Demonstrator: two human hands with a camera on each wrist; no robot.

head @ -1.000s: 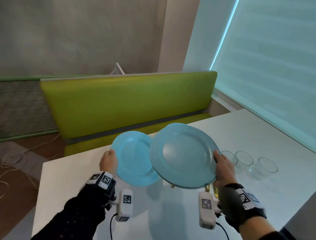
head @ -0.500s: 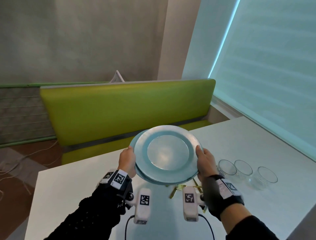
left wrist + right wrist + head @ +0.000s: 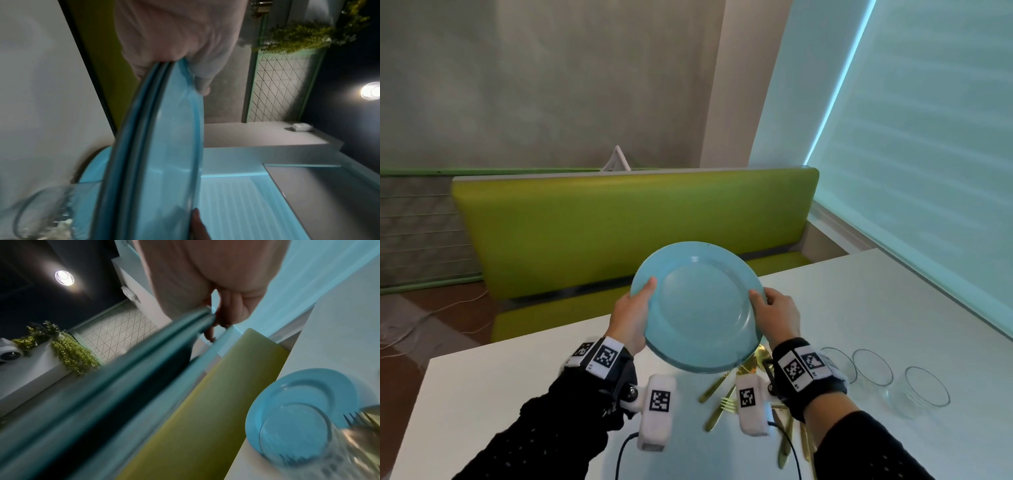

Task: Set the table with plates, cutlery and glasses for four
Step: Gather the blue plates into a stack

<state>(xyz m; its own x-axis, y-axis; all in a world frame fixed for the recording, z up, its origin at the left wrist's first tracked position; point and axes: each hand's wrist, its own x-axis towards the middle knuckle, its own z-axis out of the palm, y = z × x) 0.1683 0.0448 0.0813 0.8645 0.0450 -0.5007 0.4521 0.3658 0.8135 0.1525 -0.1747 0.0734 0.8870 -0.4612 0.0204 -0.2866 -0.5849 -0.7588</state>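
Both my hands hold the blue plates [image 3: 698, 308] up above the bench [image 3: 859, 308], tilted toward me. Left grip [image 3: 631, 317] clamps the left rim, thumb on the face; right grip [image 3: 779, 313] clamps the right rim, thumb on top, fingers underneath. The head view reads it as one glossy light-blue plate with a wide rim and a shallow well. The left wrist view shows stacked rim edges [image 3: 144, 129] pinched in my hand, more than one plate; exact count I can't tell, too blurred. Another blue plate [image 3: 304, 404] lies on the bench below my right grip, seen through a clear glass [image 3: 298, 434], partly covered. Gold cutlery [image 3: 726, 394] lies on the bench under the held stack, near my right wrist, partly hidden by the wrist camera and the plate; pieces hard to count. Three clear glasses [image 3: 924, 390] sit right of my right grip, the nearest cut off by the wristband.
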